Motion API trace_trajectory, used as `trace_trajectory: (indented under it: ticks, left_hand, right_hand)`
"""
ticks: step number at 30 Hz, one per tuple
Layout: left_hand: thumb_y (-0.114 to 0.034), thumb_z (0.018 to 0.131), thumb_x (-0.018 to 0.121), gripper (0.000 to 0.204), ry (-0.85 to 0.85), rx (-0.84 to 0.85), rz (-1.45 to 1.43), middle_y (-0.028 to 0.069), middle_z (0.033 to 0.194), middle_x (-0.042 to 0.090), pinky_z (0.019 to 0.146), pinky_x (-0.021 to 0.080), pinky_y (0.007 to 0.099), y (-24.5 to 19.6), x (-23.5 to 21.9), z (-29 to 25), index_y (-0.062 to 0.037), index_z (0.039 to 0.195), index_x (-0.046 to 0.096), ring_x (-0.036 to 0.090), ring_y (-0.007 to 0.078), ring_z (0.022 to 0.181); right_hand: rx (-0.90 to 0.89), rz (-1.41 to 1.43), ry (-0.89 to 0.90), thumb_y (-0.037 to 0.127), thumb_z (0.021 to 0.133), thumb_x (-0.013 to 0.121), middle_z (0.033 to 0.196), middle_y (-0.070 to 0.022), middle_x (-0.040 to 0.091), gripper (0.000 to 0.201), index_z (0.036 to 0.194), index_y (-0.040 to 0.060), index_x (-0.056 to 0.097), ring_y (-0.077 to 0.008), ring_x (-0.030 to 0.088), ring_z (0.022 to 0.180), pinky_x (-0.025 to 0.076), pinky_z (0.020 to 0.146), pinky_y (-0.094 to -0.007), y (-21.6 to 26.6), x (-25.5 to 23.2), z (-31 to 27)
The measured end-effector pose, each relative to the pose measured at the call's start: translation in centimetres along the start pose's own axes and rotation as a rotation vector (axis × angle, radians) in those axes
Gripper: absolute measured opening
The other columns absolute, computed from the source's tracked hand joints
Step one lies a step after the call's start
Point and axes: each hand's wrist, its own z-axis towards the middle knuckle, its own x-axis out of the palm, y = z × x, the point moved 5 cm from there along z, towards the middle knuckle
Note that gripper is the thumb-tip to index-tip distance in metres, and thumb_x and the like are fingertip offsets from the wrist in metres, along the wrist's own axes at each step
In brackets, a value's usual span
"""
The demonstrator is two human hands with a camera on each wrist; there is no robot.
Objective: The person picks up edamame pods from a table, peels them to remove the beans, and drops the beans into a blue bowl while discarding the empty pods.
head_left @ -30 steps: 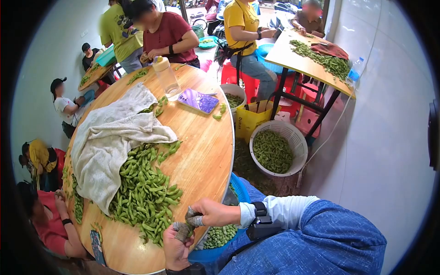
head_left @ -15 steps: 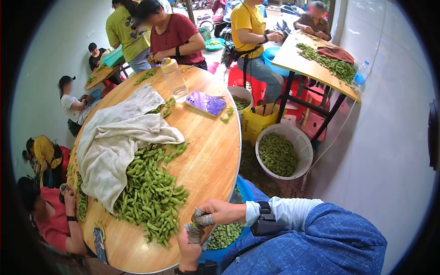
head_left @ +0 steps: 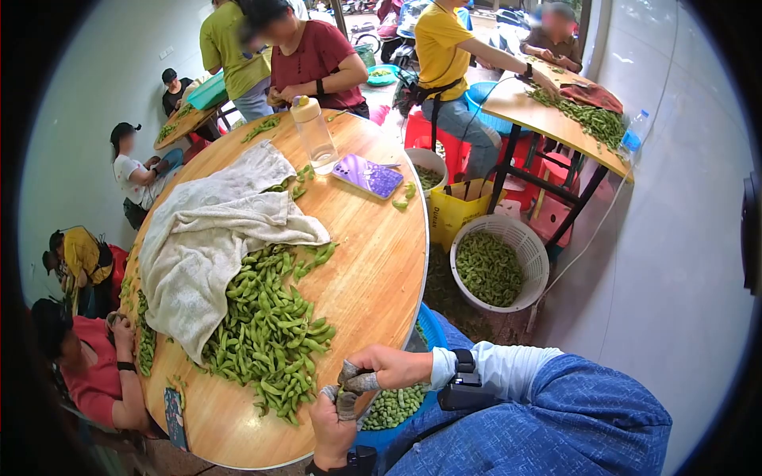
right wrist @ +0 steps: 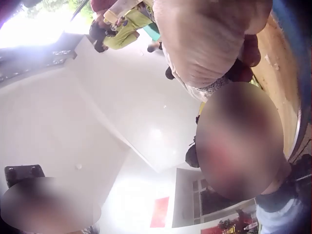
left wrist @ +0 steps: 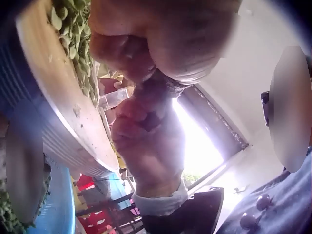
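Observation:
My left hand (head_left: 333, 424) and right hand (head_left: 393, 367) meet at the fingertips over the near edge of the round wooden table (head_left: 373, 278). Grey wraps cover several thumbs and fingers. Between the tips a sliver of a green soybean pod (head_left: 342, 389) shows, pinched from both sides and mostly hidden. A heap of green pods (head_left: 274, 337) lies on the table just beyond the left hand. Below the right hand, shelled green beans (head_left: 394, 407) fill a blue basin (head_left: 433, 327). In the left wrist view, the right hand (left wrist: 151, 151) faces the left palm (left wrist: 185, 44).
A pale towel (head_left: 198, 262) partly covers the heap. Behind it stand a clear bottle (head_left: 319, 147) and a purple phone (head_left: 367, 175). Another phone (head_left: 175, 416) lies at the table's left edge. A white basket (head_left: 540, 278) of pods sits on the floor; several people work around other tables.
The head view has swung slightly, shifting the scene rightward. My hands stay together, their fingertips shifting around the pod. At the far table, the person in yellow has reached toward the pods.

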Motion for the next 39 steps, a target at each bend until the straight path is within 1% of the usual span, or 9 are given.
trace_trajectory:
  ticks: [3, 9, 12, 20, 30, 33, 36, 37, 39]
  left_hand:
    - [-0.013, 0.081, 0.055, 0.015, 0.022, -0.025, -0.139, 0.0057, 0.058, 0.053, 0.045, 0.037, 0.0261, 2.0, 0.0, -0.3, 0.0000, 0.076, 0.051, 0.047, 0.0138, 0.047]
    - [-0.015, 0.087, 0.040, 0.018, 0.110, -0.486, -0.851, 0.0061, 0.074, 0.056, 0.040, 0.030, 0.0187, 4.4, 1.1, -1.4, -0.0015, 0.089, 0.052, 0.042, 0.0056, 0.048]
    - [-0.008, 0.084, 0.050, 0.007, 0.127, -0.537, -0.938, 0.0002, 0.061, 0.051, 0.044, 0.035, 0.0201, 3.6, 1.3, -1.1, -0.0017, 0.087, 0.051, 0.046, 0.0070, 0.050]
    - [-0.001, 0.078, 0.051, 0.012, -0.004, -0.079, -0.142, 0.0126, 0.070, 0.058, 0.056, 0.043, 0.0302, 1.2, 0.4, -0.5, 0.0020, 0.090, 0.051, 0.057, 0.0222, 0.063]
    - [-0.004, 0.076, 0.053, 0.010, -0.021, 0.105, 0.221, 0.0194, 0.067, 0.054, 0.053, 0.041, 0.0368, 1.6, 0.5, -1.1, 0.0012, 0.084, 0.051, 0.054, 0.0361, 0.060]
    - [-0.009, 0.081, 0.052, 0.009, -0.114, 0.062, -0.067, 0.0117, 0.062, 0.052, 0.048, 0.038, 0.0308, 1.2, 0.7, -0.9, -0.0009, 0.084, 0.050, 0.051, 0.0263, 0.053]
    - [-0.012, 0.087, 0.048, 0.010, -0.109, -0.358, -0.607, 0.0012, 0.061, 0.048, 0.046, 0.034, 0.0224, 3.7, 1.4, -2.0, -0.0028, 0.083, 0.050, 0.046, 0.0128, 0.051]
    - [-0.016, 0.091, 0.042, 0.014, -0.123, -0.325, -0.721, -0.0037, 0.064, 0.046, 0.045, 0.030, 0.0177, 3.7, 1.6, -1.9, -0.0055, 0.085, 0.049, 0.040, 0.0050, 0.053]
    - [-0.015, 0.090, 0.041, 0.011, -0.123, -0.478, -0.942, -0.0018, 0.064, 0.046, 0.044, 0.029, 0.0184, 3.7, 1.9, -1.7, -0.0072, 0.086, 0.048, 0.039, 0.0057, 0.052]
  right_hand:
    - [-0.025, 0.107, 0.038, 0.014, 0.086, 0.054, 0.082, -0.0005, 0.058, 0.017, 0.088, -0.0021, 0.054, -0.0078, 0.049, 0.077, 0.042, 0.071, -0.0246, -0.1, 0.1, 0.1]
    - [0.053, 0.295, 0.076, 0.013, 0.086, 0.053, 0.083, 0.0009, 0.057, 0.014, 0.089, -0.0006, 0.055, -0.0063, 0.049, 0.077, 0.041, 0.072, -0.0234, -1.7, -0.1, 0.0]
    - [0.106, 0.242, 0.044, 0.011, 0.086, 0.052, 0.082, 0.0017, 0.057, 0.012, 0.089, -0.0001, 0.055, -0.0059, 0.048, 0.077, 0.041, 0.072, -0.0229, -1.9, -0.2, 0.2]
    - [0.146, -0.102, -0.090, 0.012, 0.085, 0.052, 0.080, 0.0025, 0.056, 0.012, 0.087, 0.0000, 0.054, -0.0056, 0.048, 0.076, 0.040, 0.069, -0.0222, 0.7, -0.7, 0.4]
    - [0.354, 0.264, -0.116, 0.016, 0.085, 0.054, 0.083, -0.0020, 0.059, 0.019, 0.093, -0.0004, 0.056, -0.0092, 0.053, 0.076, 0.043, 0.068, -0.0228, -0.8, 0.5, -0.2]
    - [0.405, 0.196, -0.090, 0.013, 0.085, 0.054, 0.086, -0.0032, 0.060, 0.017, 0.094, -0.0011, 0.056, -0.0099, 0.054, 0.078, 0.044, 0.070, -0.0238, 0.1, 0.3, -0.2]
    - [0.191, 0.237, -0.101, 0.010, 0.084, 0.055, 0.085, -0.0015, 0.059, 0.016, 0.093, -0.0024, 0.055, -0.0098, 0.054, 0.078, 0.045, 0.069, -0.0260, 0.5, 0.8, 0.2]
    - [0.164, 0.192, -0.111, 0.009, 0.083, 0.055, 0.085, -0.0030, 0.060, 0.015, 0.092, -0.0023, 0.056, -0.0111, 0.055, 0.077, 0.045, 0.068, -0.0268, 0.6, 0.8, 0.2]
    - [0.106, 0.103, -0.127, 0.007, 0.082, 0.057, 0.084, -0.0061, 0.061, 0.013, 0.091, -0.0022, 0.056, -0.0136, 0.056, 0.077, 0.045, 0.066, -0.0282, 0.6, 0.7, 0.3]
